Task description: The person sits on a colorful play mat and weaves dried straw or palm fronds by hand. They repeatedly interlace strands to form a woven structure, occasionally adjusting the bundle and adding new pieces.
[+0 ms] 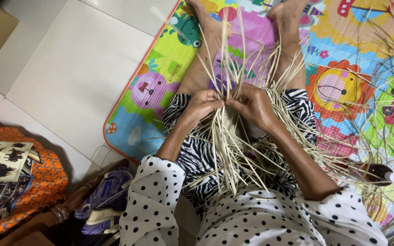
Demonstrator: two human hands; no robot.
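The person sits on a bright play mat [160, 59] with cartoon animals on it. Both hands meet in the middle of the picture, over the lap. The left hand [202, 104] has its fingers [215, 96] pinched together on thin, pale straw strips [226, 136]. The right hand [254, 105] is just beside it at 3 o'clock, and its fingers are closed tight on the same strips. The strips fan out from the hands toward 12 o'clock, past the bare feet [210, 23], and also hang down toward 6 o'clock over the zebra-striped cloth [192, 155] on the lap. More loose strips lie in a pile at 3 o'clock on the mat. White floor tiles [69, 68] are at 10 o'clock. An orange patterned cloth [46, 177] lies at 8 o'clock.
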